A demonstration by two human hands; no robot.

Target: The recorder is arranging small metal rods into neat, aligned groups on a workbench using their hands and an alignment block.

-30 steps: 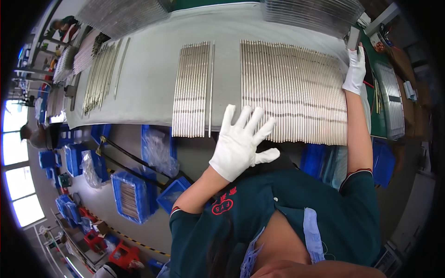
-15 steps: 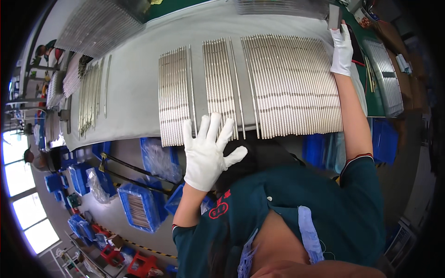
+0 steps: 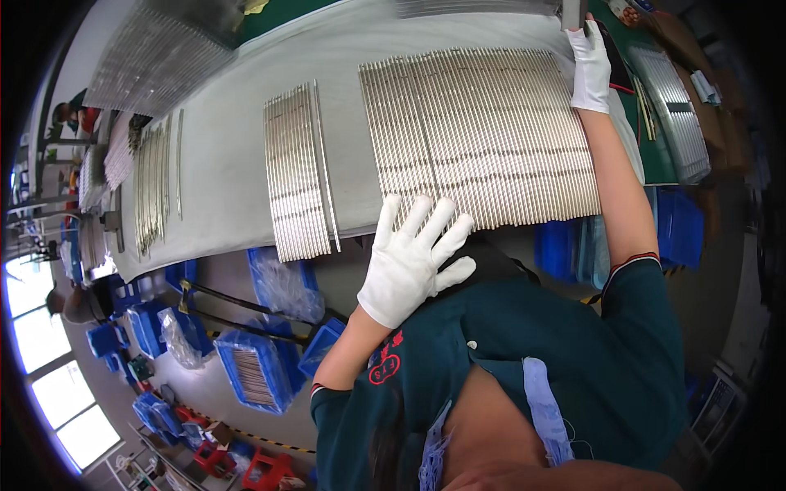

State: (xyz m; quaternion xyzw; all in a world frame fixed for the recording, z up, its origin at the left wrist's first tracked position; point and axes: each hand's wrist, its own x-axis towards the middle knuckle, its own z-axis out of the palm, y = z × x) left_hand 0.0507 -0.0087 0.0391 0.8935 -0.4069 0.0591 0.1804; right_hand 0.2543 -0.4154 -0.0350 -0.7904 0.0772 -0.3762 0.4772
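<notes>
A wide row of thin silver metal rods [image 3: 491, 131] lies side by side on the pale cloth in front of me. My left hand [image 3: 413, 266], in a white glove, is open with fingers spread, its fingertips over the near ends of the rods at the row's left side. At the far right, my gloved right hand [image 3: 591, 69] is closed at a grey block [image 3: 572, 15]; the block is partly cut off by the frame edge. A narrower group of rods [image 3: 295, 172] lies to the left, with a single rod [image 3: 326, 164] along its right side.
More scattered rods [image 3: 155, 184] lie at the table's left end. Ridged clear trays [image 3: 160, 61] stand at the far left, and another tray [image 3: 671, 114] lies on the right. Blue bins [image 3: 254, 372] with plastic liners sit on the floor below. A dark red-edged object [image 3: 618, 65] lies beside my right hand.
The middle group of rods has slid right and now joins the wide row. My left hand has moved right with it. My right hand stays at the grey block.
</notes>
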